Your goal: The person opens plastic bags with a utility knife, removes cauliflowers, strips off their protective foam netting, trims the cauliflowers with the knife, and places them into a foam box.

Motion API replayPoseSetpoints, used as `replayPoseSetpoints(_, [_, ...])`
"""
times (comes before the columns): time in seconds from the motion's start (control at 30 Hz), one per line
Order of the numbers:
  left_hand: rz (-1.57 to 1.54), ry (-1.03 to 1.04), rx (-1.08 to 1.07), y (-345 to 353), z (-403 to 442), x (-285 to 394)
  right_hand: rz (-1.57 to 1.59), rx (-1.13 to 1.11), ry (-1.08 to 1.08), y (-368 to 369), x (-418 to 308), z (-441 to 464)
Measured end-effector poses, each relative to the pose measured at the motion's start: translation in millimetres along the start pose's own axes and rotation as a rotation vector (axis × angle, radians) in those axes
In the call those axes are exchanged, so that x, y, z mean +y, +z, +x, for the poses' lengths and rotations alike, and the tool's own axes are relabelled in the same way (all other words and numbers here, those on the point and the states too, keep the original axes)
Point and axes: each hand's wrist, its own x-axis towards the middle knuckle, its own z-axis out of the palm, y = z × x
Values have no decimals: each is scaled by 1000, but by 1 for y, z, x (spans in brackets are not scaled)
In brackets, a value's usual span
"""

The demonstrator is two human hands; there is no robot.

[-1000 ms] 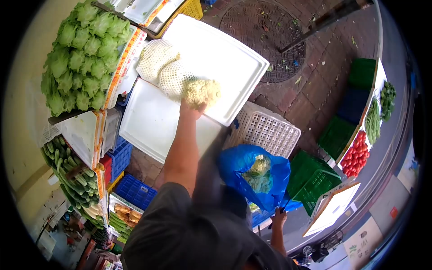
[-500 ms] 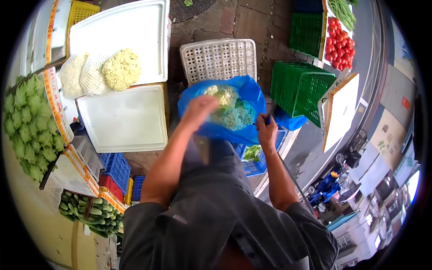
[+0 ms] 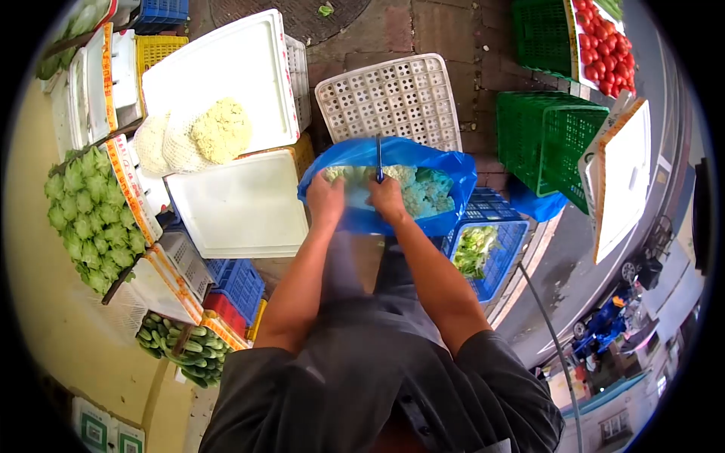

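A blue plastic bag (image 3: 445, 158) lies spread open in front of me, with cauliflower pieces (image 3: 427, 192) inside, some seen through the blue film. At the bag's left side my left hand (image 3: 326, 200) is curled against a pale cauliflower piece (image 3: 333, 174), its fingertips partly hidden. My right hand (image 3: 387, 198) is over the middle of the bag, closed around a knife (image 3: 379, 158) with a dark handle. Its narrow blade points away from me, and the two hands are close together.
Beyond the bag leans a white perforated crate (image 3: 389, 94). Netted cauliflower heads (image 3: 221, 130) rest on white foam boxes (image 3: 234, 204) at left. A blue crate of leaves (image 3: 491, 253) and green crates (image 3: 547, 140) stand at right. Leafy greens (image 3: 94, 219) and cucumbers (image 3: 185, 351) fill the left side.
My right hand has moved left from the bag's right edge to its middle, with the knife now upright. My left hand has shifted slightly left and lower. The view has turned a little.
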Motion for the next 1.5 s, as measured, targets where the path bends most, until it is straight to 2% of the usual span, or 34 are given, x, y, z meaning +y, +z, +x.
replayPoseSetpoints(0.07, [72,83,66,-4,6,4,-88,28,-194,19,38,13])
replayPoseSetpoints(0.13, [89,96,-29,-10,18,14,-57,21,-196,27,38,7])
replayPoseSetpoints(0.2, [188,136,-185,0,39,-4,86,51,-35,33,18,-4])
replayPoseSetpoints(0.23, [254,180,-146,4,46,-8,46,-33,-37,35,21,4])
replayPoseSetpoints(0.33, [261,133,-311,-4,66,-6,136,-48,-149,52,39,27])
replayPoseSetpoints(0.37, [253,171,-231,3,68,-16,235,-68,-66,54,45,29])
replayPoseSetpoints(0.43, [234,143,-304,-4,71,-11,427,-105,91,48,27,20])
replayPoseSetpoints(0.6, [96,200,-319,-30,50,13,404,-79,1,31,17,-12])
replayPoseSetpoints(0.67, [31,357,-171,-36,32,20,442,-51,-18,26,20,-22])
replayPoseSetpoints(0.73, [51,233,-239,-54,14,49,513,-32,-35,19,14,-35])
replayPoseSetpoints(0.83, [-175,314,-241,-66,3,64,457,-44,-95,-8,-2,-65])
replayPoseSetpoints(0.93, [-679,79,-509,-79,-6,89,208,87,-316,-39,-3,-95])
replayPoseSetpoints(0.97, [-727,-12,-632,-74,-7,81,141,116,-380,-52,-11,-108])
replayPoseSetpoints(1.07, [-1027,-379,-755,-66,-27,96,-90,154,-514,-89,-37,-141])
replayPoseSetpoints(1.1, [-1093,-406,-800,-60,-32,96,-96,165,-514,-97,-39,-149])
replayPoseSetpoints(1.2, [-1077,-410,-894,-44,-55,100,-194,273,-745,-126,-41,-179])
replayPoseSetpoints(1.33, [-1026,-344,-925,-23,-93,121,50,321,-400,-169,20,-195])
replayPoseSetpoints(1.37, [-994,-355,-940,-14,-99,119,-234,506,-581,-180,32,-203])
replayPoseSetpoints(1.5, [-967,-344,-983,11,-138,139,-335,482,-353,-194,75,-241])
